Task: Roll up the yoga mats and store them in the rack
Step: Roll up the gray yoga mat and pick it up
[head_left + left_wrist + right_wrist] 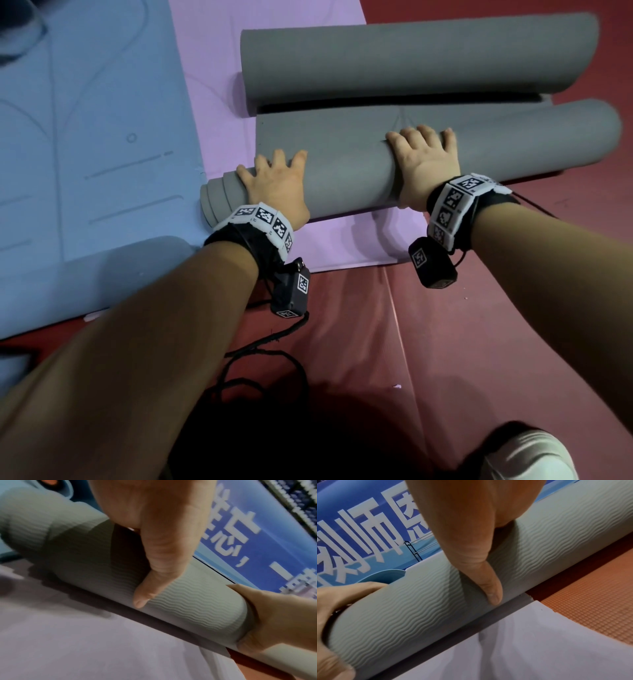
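A grey yoga mat (342, 174) lies partly rolled into a thick tube across a purple mat (212, 68). My left hand (274, 185) grips the tube near its left end, fingers over the top and thumb (159, 561) on the near side. My right hand (424, 161) grips it further right in the same way, its thumb (479, 561) low on the wavy-textured surface. The far end of the grey mat (411, 58) curls up into a second loose roll just behind.
A blue mat (85, 137) lies flat at the left, overlapping the purple one. Red padded floor (445, 325) runs along the near and right sides. A blue banner (351, 534) and a thin dark metal frame (414, 550) stand beyond. Wrist-camera cables trail by my knees.
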